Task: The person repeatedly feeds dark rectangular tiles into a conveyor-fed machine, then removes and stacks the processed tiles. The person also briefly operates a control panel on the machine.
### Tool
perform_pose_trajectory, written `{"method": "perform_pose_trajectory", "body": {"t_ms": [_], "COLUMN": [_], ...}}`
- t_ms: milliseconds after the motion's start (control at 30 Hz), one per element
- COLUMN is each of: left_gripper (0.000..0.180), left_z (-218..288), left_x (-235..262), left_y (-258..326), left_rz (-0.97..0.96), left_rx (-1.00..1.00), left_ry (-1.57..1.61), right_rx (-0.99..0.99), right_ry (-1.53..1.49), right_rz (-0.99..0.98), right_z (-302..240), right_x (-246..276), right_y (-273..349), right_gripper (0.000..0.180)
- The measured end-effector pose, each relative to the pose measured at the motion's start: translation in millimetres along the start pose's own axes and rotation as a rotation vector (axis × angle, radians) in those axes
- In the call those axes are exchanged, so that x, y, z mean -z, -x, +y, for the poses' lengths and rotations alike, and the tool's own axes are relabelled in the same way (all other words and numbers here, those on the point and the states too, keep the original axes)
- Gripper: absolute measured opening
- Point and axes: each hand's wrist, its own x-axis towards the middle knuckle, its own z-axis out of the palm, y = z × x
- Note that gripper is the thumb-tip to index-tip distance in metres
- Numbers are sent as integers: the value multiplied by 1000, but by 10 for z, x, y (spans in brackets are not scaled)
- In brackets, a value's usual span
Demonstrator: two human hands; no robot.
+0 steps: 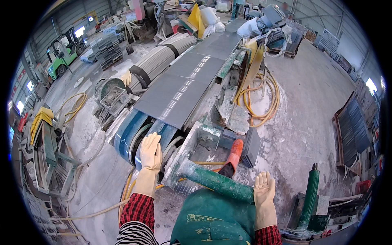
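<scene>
Ahead of me a long grey slab [185, 83] lies on the blue conveyor belt [130, 131], yellow hoses [261, 104] coiled on the dusty floor beside the machine. My left hand [150, 152] rests flat and open on the belt's end roller, while my right hand [263, 188], fingers extended, presses against the green roller bar [218, 183], an orange handle [234, 153] just behind it.

Grey slabs [183, 87] on blue conveyor belt [127, 132]
</scene>
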Motion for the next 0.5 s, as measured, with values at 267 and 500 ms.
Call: {"method": "perform_pose_trajectory", "body": {"t_ms": [267, 500], "left_gripper": [27, 28], "left_z": [7, 93], "left_x": [42, 51], "left_y": [26, -26], "left_rz": [11, -32], "left_rx": [-6, 40], "left_ry": [5, -55], "right_rx": [0, -4], "right_ry": [12, 13], "right_rz": [0, 28], "right_z": [5, -4], "right_x": [7, -25], "right_y": [-12, -23], "right_gripper": [46, 47]}}
